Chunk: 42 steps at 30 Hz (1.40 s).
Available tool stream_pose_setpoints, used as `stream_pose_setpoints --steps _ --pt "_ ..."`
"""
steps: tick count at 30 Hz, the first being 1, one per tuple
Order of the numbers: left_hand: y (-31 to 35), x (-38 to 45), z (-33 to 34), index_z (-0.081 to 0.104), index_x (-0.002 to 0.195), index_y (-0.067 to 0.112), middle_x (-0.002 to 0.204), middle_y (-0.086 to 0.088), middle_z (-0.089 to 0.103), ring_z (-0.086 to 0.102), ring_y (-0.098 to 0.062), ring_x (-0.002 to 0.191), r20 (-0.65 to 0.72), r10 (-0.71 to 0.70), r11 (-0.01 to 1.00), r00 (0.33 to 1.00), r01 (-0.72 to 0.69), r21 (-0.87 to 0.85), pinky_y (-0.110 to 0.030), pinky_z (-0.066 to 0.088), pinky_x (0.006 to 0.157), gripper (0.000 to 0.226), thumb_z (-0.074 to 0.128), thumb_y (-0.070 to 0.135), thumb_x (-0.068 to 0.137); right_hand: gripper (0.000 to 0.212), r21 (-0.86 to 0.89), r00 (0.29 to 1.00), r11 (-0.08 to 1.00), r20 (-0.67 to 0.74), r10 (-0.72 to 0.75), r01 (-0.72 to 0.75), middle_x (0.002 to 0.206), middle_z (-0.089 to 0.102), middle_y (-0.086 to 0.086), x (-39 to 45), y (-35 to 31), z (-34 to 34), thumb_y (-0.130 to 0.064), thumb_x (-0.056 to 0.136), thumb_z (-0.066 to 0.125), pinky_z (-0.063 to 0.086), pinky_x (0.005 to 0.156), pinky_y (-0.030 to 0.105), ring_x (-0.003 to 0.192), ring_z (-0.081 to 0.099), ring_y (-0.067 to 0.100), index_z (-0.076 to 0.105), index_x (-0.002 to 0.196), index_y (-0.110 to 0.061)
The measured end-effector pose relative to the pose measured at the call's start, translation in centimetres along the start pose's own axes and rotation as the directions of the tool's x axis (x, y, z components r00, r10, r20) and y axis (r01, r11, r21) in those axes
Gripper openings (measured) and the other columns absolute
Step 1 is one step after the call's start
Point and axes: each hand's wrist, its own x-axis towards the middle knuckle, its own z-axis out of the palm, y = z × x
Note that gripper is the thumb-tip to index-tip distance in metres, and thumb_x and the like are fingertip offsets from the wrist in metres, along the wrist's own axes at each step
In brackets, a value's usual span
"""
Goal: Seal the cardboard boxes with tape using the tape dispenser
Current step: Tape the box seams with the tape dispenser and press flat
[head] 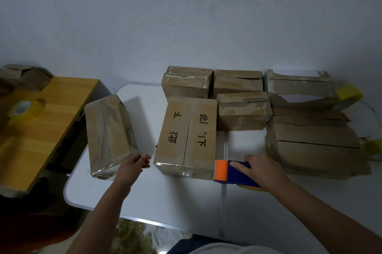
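A person seals cardboard boxes at a white folding table (169,198), working on the lettered box (187,137) that lies near the table's front edge, its centre seam running away from the viewer. The right hand (261,168) grips the blue-and-orange tape dispenser (233,172), fingers curled over its blue body with the forefinger laid along the top, and holds its orange head against the box's front right corner. Glossy tape already lines the box's front lower face, so the step in hand looks like a band being run across that end; whether the strip is just starting or about to be cut cannot be told. The left hand (137,163) hovers with fingers loosely extended between the lettered box and a taped box (109,136) angled near the table's left edge; it holds nothing and appears just short of both. The next move likely calls for that hand to brace the lettered box while the dispenser is drawn along or tilted to tear the tape cleanly. More worn boxes crowd the table's back and right edges, among them a low box (244,111) just behind the lettered one. Yellow tape rolls sit on the wooden side table (60,109) at left and at the far right edge (349,97).
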Motion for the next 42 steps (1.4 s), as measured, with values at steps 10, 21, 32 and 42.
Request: stream_pose_setpoints --steps 10,21,32,42 --pt "2.9 -0.3 0.5 0.051 0.127 -0.008 0.129 -0.027 0.056 0.061 -0.038 0.107 -0.089 0.183 0.683 0.979 -0.062 0.727 -0.042 0.051 0.093 0.031 0.041 0.001 0.099 0.067 0.003 1.0 1.0 0.017 0.008 -0.008 0.085 0.066 0.001 -0.1 -0.2 -0.2 -0.077 0.083 0.028 0.053 0.069 0.029 0.073 0.062 0.013 0.063 0.092 -0.02" --pt "2.6 0.9 9.9 0.001 0.154 0.041 0.164 0.011 -0.002 -0.01 -0.018 0.152 0.643 0.495 0.019 0.584 -0.748 0.664 -0.048 -0.004 0.122 0.057 0.008 0.059 0.101 0.065 0.032 0.999 0.999 0.035 0.009 -0.01 0.079 0.063 0.0 -0.3 0.1 -0.8 -0.077 0.084 0.031 0.053 0.067 0.03 0.069 0.06 0.012 0.061 0.088 -0.019" --pt "2.3 1.2 10.1 0.008 0.156 0.038 0.164 0.011 0.001 -0.004 -0.019 0.152 0.633 0.52 -0.002 0.574 -0.74 0.672 -0.049 0.002 0.122 0.06 0.005 0.059 0.1 0.061 0.031 0.999 0.999 -0.018 -0.034 0.035 0.066 0.054 -0.008 -2.5 3.4 -1.2 -0.082 0.079 0.024 0.042 0.054 0.023 0.058 0.053 0.006 0.049 0.075 -0.027" --pt "1.8 -1.0 10.6 -0.001 0.155 0.04 0.163 0.011 -0.011 -0.012 -0.02 0.151 0.493 0.515 0.21 0.701 -0.661 0.721 -0.043 -0.008 0.12 0.061 0.011 0.06 0.099 0.059 0.03 0.998 0.997 0.003 0.067 -0.067 0.072 0.056 -0.004 -2.1 2.6 -2.2 -0.077 0.084 0.038 0.042 0.054 0.024 0.064 0.054 0.009 0.057 0.084 -0.021"
